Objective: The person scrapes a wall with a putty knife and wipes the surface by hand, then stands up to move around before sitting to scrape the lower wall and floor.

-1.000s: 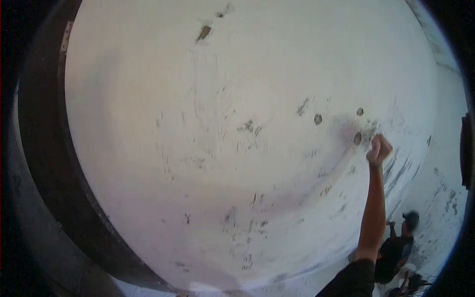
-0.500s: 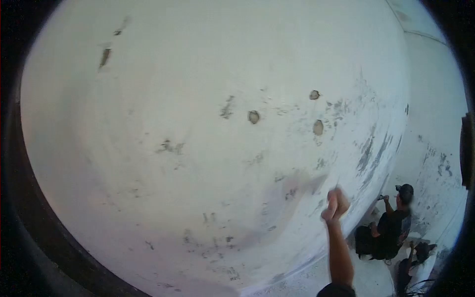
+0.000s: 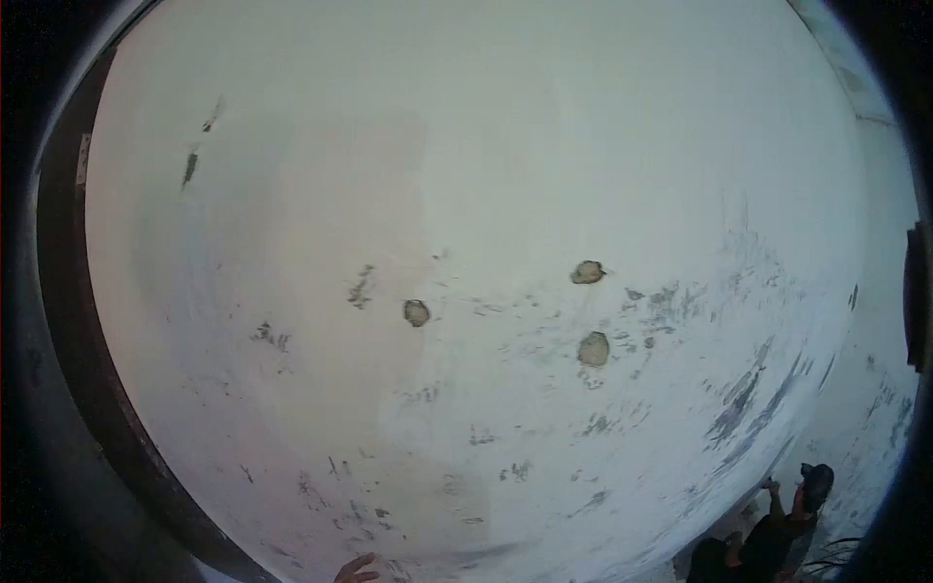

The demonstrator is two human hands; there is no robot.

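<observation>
Only the fingers of my left hand (image 3: 358, 568) show, at the bottom edge left of centre, overlapping the lower wall in this view. They are apart with nothing visible between them; the rest of the hand is cut off. Around and above them spreads a pale wall (image 3: 486, 175) with grey scuffs and chipped paint. Three roundish holes or patches break its surface: a left one (image 3: 416, 313), an upper right one (image 3: 587, 272) and a lower right one (image 3: 594, 349). My right hand is out of the frame.
At bottom right, a person in dark clothes and a cap (image 3: 773, 539) is low beside the wall, an arm raised to it. A dark frame (image 3: 73, 321) edges the wall on the left. An adjoining scuffed wall (image 3: 875, 321) stands at right.
My view has tilted up, so the wall marks sit lower. My right hand, closed and raised by the wall before, has left the frame. Fingers of my left hand have appeared at the bottom.
</observation>
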